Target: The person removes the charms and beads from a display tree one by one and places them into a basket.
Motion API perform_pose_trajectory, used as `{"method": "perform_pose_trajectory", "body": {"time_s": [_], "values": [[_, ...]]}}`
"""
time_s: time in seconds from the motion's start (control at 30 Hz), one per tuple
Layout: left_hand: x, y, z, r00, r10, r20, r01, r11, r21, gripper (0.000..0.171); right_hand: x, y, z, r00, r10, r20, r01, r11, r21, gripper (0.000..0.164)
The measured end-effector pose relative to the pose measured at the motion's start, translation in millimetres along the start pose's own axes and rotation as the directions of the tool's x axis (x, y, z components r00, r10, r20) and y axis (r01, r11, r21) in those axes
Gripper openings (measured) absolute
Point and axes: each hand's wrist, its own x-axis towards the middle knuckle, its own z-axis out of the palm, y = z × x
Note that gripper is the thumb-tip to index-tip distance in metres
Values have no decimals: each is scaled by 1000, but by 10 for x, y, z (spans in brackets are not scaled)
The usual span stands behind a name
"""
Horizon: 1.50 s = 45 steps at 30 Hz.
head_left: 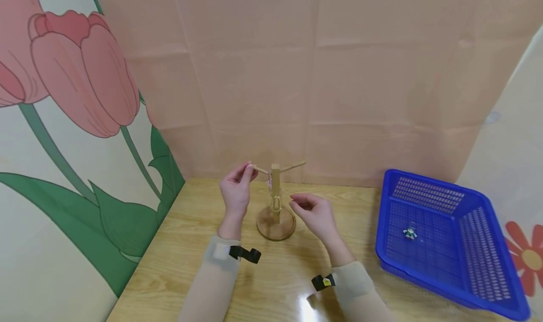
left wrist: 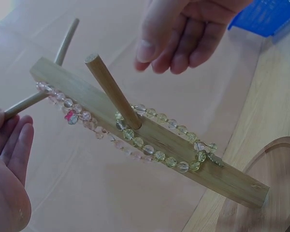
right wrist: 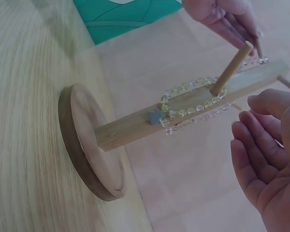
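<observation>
Our left hand (head_left: 235,190) pinches the tip of a round wooden side peg (head_left: 260,169); a pink beaded bracelet (left wrist: 77,108) hangs there, a yellow-and-clear beaded bracelet (left wrist: 159,156) on the front peg (left wrist: 111,89). Our right hand (head_left: 314,216), loosely curled, holds nothing — we'd best pinch gently, avoiding tipping.

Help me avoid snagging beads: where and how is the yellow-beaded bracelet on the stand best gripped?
I'd pinch the yellow-beaded bracelet by both side strands, just below the front peg, coming from the person's side. The loop hangs over that peg, its strands spread apart in front of the post; the peg's bare tip points towards the person, so sliding that way should likely clear it.
</observation>
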Motion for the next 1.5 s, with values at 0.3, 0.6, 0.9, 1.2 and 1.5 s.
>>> {"method": "perform_pose_trajectory", "body": {"time_s": [0.3,0.6,0.9,1.2,1.5], "values": [[6,-5,-12,1000,-22,-11,22,1000,18,18,24,47,99,1000,-14,12,14,1000,-22,18],[10,8,-4,1000,-16,-8,16,1000,14,27,75,75,176,998,-58,23,60,996,-59,19],[24,-7,-2,1000,-13,-8,14,1000,12,22,108,120,234,991,-135,21,137,987,-86,18],[33,-7,-5,1000,-7,-12,7,1000,-4,18,138,160,306,983,-185,10,185,978,-98,18],[34,-10,-6,1000,-14,-14,14,1000,-13,17,147,141,342,983,-184,-9,182,976,-123,15]]}}
